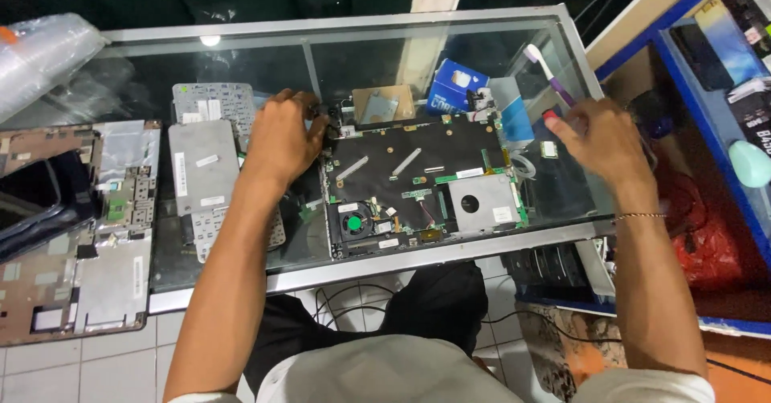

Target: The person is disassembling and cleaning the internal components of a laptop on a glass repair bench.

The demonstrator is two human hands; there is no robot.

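Fingers of our left hand [283,139] are gripping the laptop motherboard's [422,182] left corner; right hand [598,139] is pinching a red-tipped tool [550,117].

1. Laptop motherboard [418,182]: mostly black covering, green board edges showing, silver-grey metal plate at lower right.
2. Cooling fan [354,224]: black housing, bright green hub.
3. Toothbrush [548,72]: white head, purple handle.
4. Small box [454,86]: blue with white print.
5. Keyboard [210,104]: pale grey, white stickers.
6. Laptop cover panel [202,167]: flat grey, white labels.
7. Laptop base shell [88,234]: brownish, silver foil patches.
8. Glass counter [450,252]: silver frame.
9. Floor tiles [48,363]: white.
10. Plastic bag [703,234]: red.
11. Right hand [598,138]: thin gold-coloured bracelet at wrist.
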